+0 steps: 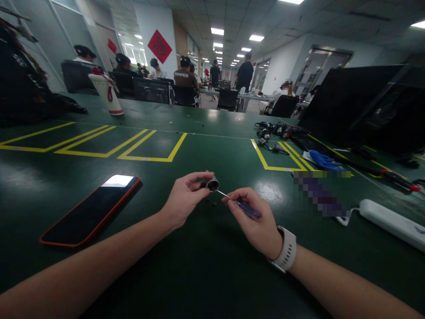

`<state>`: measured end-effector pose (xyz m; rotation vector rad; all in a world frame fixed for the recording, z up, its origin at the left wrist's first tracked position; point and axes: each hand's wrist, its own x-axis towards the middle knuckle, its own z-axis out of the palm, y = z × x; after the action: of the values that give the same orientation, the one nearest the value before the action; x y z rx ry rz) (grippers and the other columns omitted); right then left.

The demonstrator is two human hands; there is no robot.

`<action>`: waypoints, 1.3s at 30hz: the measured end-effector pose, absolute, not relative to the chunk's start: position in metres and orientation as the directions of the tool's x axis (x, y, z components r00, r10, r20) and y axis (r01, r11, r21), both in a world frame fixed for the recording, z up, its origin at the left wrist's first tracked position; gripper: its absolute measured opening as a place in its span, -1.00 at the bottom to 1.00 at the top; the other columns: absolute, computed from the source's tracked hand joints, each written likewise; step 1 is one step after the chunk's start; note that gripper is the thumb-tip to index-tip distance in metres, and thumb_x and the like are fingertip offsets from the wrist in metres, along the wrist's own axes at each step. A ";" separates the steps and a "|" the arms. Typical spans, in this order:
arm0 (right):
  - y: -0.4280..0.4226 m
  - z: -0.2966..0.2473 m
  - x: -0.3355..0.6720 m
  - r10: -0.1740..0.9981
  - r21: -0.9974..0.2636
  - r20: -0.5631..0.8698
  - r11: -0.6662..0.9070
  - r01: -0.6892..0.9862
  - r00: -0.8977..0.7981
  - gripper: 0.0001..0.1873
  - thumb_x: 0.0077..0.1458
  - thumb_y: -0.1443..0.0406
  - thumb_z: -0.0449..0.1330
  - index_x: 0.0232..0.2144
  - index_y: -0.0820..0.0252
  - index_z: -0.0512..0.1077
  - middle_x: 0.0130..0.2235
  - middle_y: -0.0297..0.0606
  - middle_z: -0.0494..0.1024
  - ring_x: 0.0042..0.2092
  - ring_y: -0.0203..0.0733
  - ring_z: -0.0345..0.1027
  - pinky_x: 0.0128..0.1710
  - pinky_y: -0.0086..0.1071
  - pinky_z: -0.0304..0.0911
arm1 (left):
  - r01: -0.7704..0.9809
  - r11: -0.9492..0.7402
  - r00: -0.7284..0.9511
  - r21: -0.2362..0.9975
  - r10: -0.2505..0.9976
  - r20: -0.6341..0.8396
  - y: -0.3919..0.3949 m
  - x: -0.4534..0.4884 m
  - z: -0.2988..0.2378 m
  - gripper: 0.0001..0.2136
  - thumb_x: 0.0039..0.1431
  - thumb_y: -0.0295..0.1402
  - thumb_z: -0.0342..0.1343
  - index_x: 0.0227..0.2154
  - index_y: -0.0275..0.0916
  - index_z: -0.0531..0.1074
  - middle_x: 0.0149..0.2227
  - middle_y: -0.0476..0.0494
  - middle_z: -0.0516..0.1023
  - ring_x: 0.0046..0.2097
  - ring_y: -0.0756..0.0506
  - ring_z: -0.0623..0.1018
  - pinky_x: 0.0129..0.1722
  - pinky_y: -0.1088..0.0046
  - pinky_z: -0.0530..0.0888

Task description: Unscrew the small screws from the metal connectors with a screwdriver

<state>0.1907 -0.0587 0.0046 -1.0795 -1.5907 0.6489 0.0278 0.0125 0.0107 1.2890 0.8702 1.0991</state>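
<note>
My left hand [184, 198] pinches a small grey cylindrical part [213, 183] between thumb and fingers, just above the green table [206, 266]. My right hand [255, 220], with a white watch on its wrist, grips a small screwdriver with a purple handle [248, 209]. The screwdriver's thin metal shaft points up and left, and its tip touches the part. A few tiny dark screws [212, 203] lie on the table below the part.
A phone in a red case [91, 209] lies at the left. At the right are a white power strip [392, 223], a blue glove [323, 161] and several dark parts [274, 132]. A white bottle [109, 94] stands at the back left. People sit at desks beyond.
</note>
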 end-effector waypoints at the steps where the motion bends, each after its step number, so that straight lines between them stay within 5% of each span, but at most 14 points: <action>1: -0.059 0.004 0.190 0.881 -0.824 0.471 0.457 0.335 -0.044 -0.96 0.11 0.35 0.11 -0.32 0.16 0.33 -0.31 -0.24 0.54 -0.28 -0.22 0.44 -0.33 -0.34 0.34 | -0.140 -0.050 0.282 0.989 0.955 0.088 0.012 0.028 0.011 -0.70 -0.13 -0.56 0.23 -0.25 -0.25 0.49 -0.09 -0.08 0.56 -0.12 -0.05 0.56 -0.06 0.39 0.46; 17: -0.062 0.004 0.188 0.769 -0.551 0.591 0.605 0.575 -0.244 -0.89 0.10 0.43 0.07 -0.29 0.20 0.32 -0.28 -0.19 0.51 -0.24 -0.19 0.39 -0.23 -0.30 0.30 | -0.122 -0.069 0.205 0.990 0.974 0.093 0.008 0.033 0.016 -0.79 -0.13 -0.58 0.19 -0.35 -0.31 0.49 -0.12 -0.13 0.54 -0.19 -0.05 0.56 -0.18 0.40 0.51; 39: -0.065 0.007 0.188 0.747 -0.515 0.602 0.633 0.579 -0.281 -0.89 0.09 0.44 0.07 -0.29 0.23 0.33 -0.31 -0.19 0.50 -0.27 -0.22 0.37 -0.26 -0.31 0.30 | -0.044 -0.111 0.210 0.993 0.971 0.118 0.006 0.033 0.016 -0.84 -0.10 -0.60 0.09 -0.40 -0.33 0.46 -0.17 -0.14 0.53 -0.30 -0.02 0.56 -0.29 0.41 0.53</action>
<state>0.1880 -0.0653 0.0070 -1.0410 -1.9819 0.2443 0.0333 0.0064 0.0162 1.3628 0.9700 1.1454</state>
